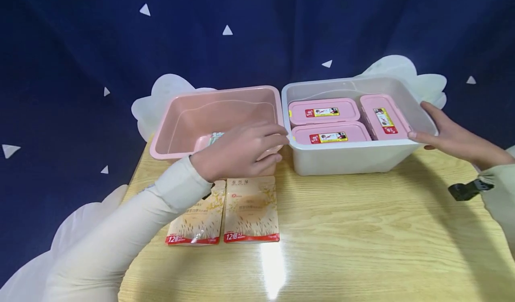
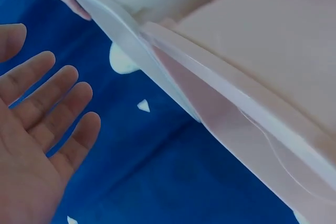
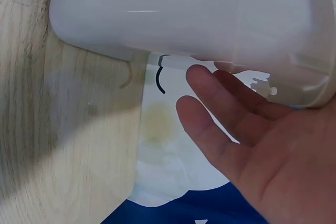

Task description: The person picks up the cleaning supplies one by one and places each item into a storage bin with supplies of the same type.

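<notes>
My left hand hangs over the front right part of the pink bin, fingers reaching toward the white bin's left rim. In the left wrist view its fingers are spread and nothing lies in the palm. At the right end of the white bin, my right hand has its thumb over the front corner of the rim. Its loosely extended fingers lie along the outside, below the rim, in the right wrist view. Three pink lidded boxes with colourful labels sit in the white bin.
Two beige packets with red lower bands lie side by side before the pink bin. A pale patterned thing in that bin is partly hidden by my left hand. A dark blue curtain hangs behind the wooden table.
</notes>
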Demonstrator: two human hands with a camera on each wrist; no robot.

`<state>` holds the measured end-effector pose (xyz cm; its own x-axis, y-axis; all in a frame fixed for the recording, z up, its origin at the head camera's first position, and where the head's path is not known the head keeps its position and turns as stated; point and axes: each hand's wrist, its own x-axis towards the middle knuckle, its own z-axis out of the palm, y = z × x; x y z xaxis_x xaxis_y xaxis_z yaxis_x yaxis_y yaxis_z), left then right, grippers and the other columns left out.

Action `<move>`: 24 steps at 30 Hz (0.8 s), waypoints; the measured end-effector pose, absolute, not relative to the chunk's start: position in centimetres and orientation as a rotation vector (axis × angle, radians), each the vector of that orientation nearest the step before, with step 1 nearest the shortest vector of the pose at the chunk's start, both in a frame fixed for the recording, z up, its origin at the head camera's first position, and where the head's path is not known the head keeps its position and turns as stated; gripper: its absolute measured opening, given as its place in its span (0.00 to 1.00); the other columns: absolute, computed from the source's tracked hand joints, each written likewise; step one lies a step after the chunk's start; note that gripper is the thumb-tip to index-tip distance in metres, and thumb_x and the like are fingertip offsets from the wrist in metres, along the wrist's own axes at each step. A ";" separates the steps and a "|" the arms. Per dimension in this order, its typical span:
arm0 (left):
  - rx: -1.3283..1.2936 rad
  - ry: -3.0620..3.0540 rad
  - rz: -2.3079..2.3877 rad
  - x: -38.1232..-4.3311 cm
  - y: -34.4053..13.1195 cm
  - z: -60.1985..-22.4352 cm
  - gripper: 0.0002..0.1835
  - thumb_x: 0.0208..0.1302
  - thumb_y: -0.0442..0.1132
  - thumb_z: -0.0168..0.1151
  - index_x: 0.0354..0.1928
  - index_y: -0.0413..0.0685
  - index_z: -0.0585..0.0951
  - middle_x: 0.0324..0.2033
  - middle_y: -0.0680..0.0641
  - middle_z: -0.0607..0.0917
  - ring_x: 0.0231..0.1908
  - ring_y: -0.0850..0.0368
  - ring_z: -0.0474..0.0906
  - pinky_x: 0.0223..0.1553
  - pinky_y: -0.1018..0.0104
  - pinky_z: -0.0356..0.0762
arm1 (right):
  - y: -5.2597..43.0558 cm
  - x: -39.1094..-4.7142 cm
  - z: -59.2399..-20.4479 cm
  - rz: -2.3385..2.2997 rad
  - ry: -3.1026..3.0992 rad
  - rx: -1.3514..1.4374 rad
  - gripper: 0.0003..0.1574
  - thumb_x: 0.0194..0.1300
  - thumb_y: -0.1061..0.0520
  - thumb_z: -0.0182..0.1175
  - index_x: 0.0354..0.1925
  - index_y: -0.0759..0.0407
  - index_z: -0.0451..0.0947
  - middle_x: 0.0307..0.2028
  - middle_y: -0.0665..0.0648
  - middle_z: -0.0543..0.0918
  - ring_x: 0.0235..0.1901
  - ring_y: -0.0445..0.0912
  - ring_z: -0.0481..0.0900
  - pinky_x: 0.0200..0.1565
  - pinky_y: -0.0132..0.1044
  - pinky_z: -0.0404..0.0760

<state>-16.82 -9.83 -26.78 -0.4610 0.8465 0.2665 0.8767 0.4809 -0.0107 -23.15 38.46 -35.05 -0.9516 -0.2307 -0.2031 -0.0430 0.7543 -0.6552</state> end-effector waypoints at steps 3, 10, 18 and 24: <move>-1.442 -2.473 -0.177 -16.3 -11.5 -27.0 0.17 0.69 0.41 0.57 0.55 0.43 0.82 0.55 0.45 0.83 0.58 0.51 0.79 0.64 0.59 0.74 | 38.6 -23.0 -34.9 -0.982 2.678 -0.204 0.60 0.73 0.42 0.51 0.76 0.46 0.15 0.77 0.72 0.29 0.64 0.70 0.52 0.34 0.26 0.76; -1.356 -2.530 -0.197 -15.3 -14.2 -27.6 0.20 0.68 0.43 0.59 0.58 0.44 0.80 0.57 0.45 0.83 0.60 0.50 0.78 0.65 0.55 0.72 | 38.3 -23.1 -35.0 -0.999 2.715 -0.230 0.58 0.74 0.44 0.51 0.78 0.46 0.19 0.75 0.74 0.40 0.61 0.68 0.56 0.37 0.39 0.81; -1.171 -2.508 -0.358 -15.4 -17.9 -28.2 0.20 0.66 0.43 0.62 0.57 0.41 0.81 0.58 0.41 0.82 0.60 0.45 0.78 0.63 0.51 0.74 | 37.5 -22.4 -34.8 -1.068 2.929 -0.151 0.47 0.77 0.42 0.41 0.78 0.36 0.23 0.76 0.75 0.44 0.70 0.73 0.50 0.62 0.76 0.57; -1.052 -2.501 -0.485 -15.4 -20.8 -28.6 0.26 0.61 0.43 0.66 0.59 0.39 0.80 0.60 0.40 0.81 0.62 0.43 0.76 0.64 0.47 0.70 | 36.0 -20.8 -33.5 -1.093 3.352 0.020 0.40 0.73 0.53 0.50 0.78 0.52 0.50 0.75 0.67 0.59 0.74 0.63 0.56 0.76 0.48 0.55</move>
